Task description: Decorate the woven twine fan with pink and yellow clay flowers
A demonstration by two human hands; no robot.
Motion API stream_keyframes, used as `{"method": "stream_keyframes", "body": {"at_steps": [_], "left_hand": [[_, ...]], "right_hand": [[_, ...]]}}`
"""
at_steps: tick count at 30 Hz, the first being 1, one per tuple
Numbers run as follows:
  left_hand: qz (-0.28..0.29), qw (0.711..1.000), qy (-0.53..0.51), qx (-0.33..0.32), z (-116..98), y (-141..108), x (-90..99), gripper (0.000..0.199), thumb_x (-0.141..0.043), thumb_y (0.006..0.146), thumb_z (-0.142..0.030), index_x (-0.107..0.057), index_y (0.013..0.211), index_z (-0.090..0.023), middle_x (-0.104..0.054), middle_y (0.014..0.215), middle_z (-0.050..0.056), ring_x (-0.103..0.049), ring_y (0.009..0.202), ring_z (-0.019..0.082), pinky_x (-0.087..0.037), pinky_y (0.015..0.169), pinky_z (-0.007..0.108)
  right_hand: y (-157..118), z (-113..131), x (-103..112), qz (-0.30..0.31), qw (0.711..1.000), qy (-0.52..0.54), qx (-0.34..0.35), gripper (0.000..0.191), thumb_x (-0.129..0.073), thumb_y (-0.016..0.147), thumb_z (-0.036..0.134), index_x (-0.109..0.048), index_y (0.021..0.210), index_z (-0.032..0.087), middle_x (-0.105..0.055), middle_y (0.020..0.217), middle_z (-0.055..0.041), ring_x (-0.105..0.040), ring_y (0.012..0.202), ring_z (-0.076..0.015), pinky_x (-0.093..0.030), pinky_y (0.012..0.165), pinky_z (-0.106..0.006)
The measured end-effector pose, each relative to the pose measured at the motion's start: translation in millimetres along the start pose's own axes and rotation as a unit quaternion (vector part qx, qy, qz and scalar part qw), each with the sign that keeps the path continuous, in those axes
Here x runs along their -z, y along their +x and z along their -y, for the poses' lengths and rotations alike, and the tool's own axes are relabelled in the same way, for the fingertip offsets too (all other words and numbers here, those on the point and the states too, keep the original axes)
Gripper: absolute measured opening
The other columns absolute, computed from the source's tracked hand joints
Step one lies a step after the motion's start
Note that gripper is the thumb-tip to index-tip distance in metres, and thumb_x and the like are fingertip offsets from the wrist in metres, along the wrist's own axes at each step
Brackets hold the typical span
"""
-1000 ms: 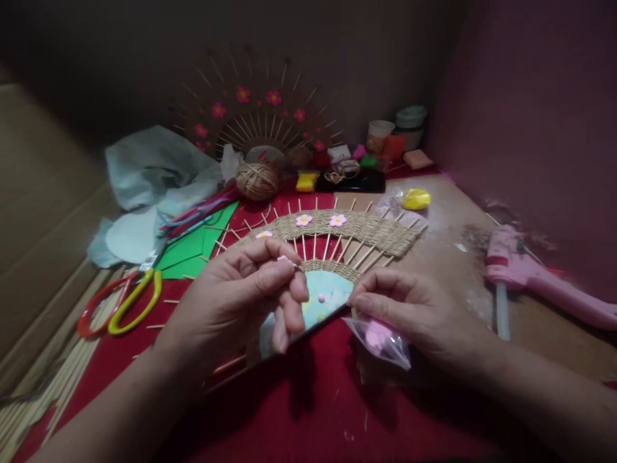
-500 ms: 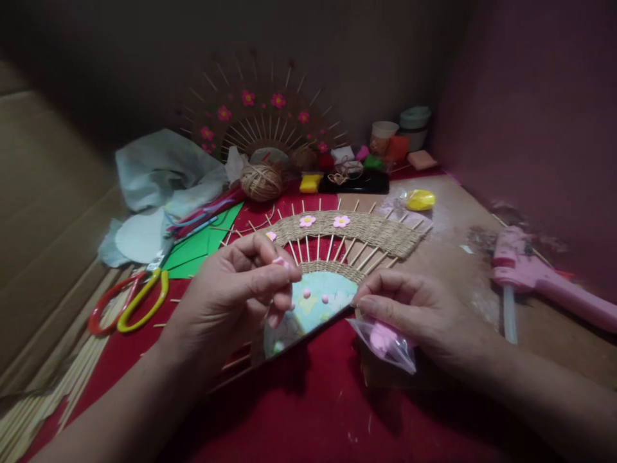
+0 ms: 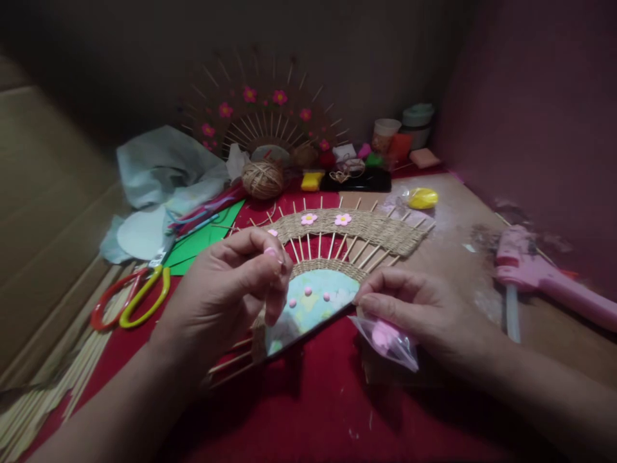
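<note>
A woven fan-shaped piece (image 3: 395, 236) with thin sticks lies in the middle, pink flowers on its outer band. Its pale blue centre (image 3: 308, 307) carries several small pink balls. Over the fan's left side, my left hand (image 3: 241, 280) is closed, pinching a small piece of pink clay (image 3: 270, 251) between thumb and fingers. My right hand (image 3: 405, 305) is closed at the fan's lower right edge, thumb and forefinger pressed together there. Under that hand hangs a clear plastic bag (image 3: 402, 347) with pink clay (image 3: 384, 335) inside.
Scissors (image 3: 144, 296) and thin sticks (image 3: 87, 366) lie at the left. Behind are a twine ball (image 3: 263, 178), a decorated fan (image 3: 265, 106) and a black tray (image 3: 357, 181). A pink glue gun (image 3: 525, 267) and bagged yellow clay (image 3: 423, 198) are at the right.
My left hand has shifted slightly left with the pink piece, its fingers more curled, uncovering another pink ball on the blue centre. My right hand stays at the fan's edge.
</note>
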State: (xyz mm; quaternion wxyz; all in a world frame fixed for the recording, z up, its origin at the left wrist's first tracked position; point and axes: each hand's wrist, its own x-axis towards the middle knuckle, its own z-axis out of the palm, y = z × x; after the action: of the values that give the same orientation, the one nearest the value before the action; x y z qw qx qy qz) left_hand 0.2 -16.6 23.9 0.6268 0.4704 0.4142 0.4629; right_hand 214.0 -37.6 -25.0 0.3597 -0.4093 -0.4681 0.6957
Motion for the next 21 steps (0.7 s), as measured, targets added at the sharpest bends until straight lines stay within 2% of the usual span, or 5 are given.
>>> {"method": "stream_keyframes", "body": {"at_steps": [3,7,9,15,21], "left_hand": [[-0.008,0.999,0.022,-0.045,-10,-6,-1.3,0.015,-0.072,0.069,-0.018,-0.058,0.065,-0.017,-0.061,0.063,-0.002,-0.056,0.048,0.007,-0.043,0.039,0.014],[-0.1,0.985,0.061,-0.13,-23,-16,-6.4,0.012,-0.062,0.078,-0.013,-0.06,0.067,-0.018,-0.064,0.066,-0.003,-0.056,0.046,0.005,-0.039,0.035,0.011],[-0.123,0.977,0.08,-0.157,-28,-18,-6.5,0.017,-0.054,0.083,-0.008,-0.062,0.072,-0.018,-0.064,0.066,-0.003,-0.056,0.047,0.005,-0.04,0.035,0.01],[-0.089,0.983,0.083,-0.139,-32,-18,0.9,0.018,-0.056,0.083,-0.008,-0.068,0.089,-0.02,-0.067,0.066,-0.003,-0.063,0.049,0.009,-0.044,0.038,0.013],[-0.097,0.983,0.087,-0.131,-20,-19,-8.3,0.012,-0.059,0.082,-0.016,-0.068,0.074,-0.016,-0.058,0.053,-0.003,-0.05,0.035,0.004,-0.04,0.032,0.012]], "right_hand": [[0,-1,0,0.004,1.0,0.005,0.0,0.019,-0.067,0.079,0.036,-0.061,0.075,0.018,-0.059,0.061,0.0026,-0.051,0.05,-0.0077,-0.038,0.046,-0.02],[-2,-2,-1,-0.011,1.0,-0.005,-0.018,0.019,-0.067,0.078,0.039,-0.063,0.073,0.021,-0.059,0.06,0.0006,-0.052,0.05,-0.0103,-0.038,0.044,-0.022],[-2,-1,-1,-0.021,0.999,-0.018,-0.03,0.021,-0.068,0.076,0.041,-0.063,0.071,0.021,-0.059,0.059,-0.001,-0.052,0.048,-0.0111,-0.037,0.042,-0.023],[-2,-1,2,-0.024,0.998,-0.042,-0.038,0.025,-0.069,0.072,0.047,-0.066,0.071,0.022,-0.06,0.06,-0.0039,-0.051,0.048,-0.013,-0.036,0.04,-0.024],[-1,-1,0,-0.033,0.999,-0.025,-0.027,0.019,-0.069,0.076,0.039,-0.063,0.071,0.021,-0.059,0.059,-0.0007,-0.051,0.049,-0.0108,-0.037,0.043,-0.022]]}}
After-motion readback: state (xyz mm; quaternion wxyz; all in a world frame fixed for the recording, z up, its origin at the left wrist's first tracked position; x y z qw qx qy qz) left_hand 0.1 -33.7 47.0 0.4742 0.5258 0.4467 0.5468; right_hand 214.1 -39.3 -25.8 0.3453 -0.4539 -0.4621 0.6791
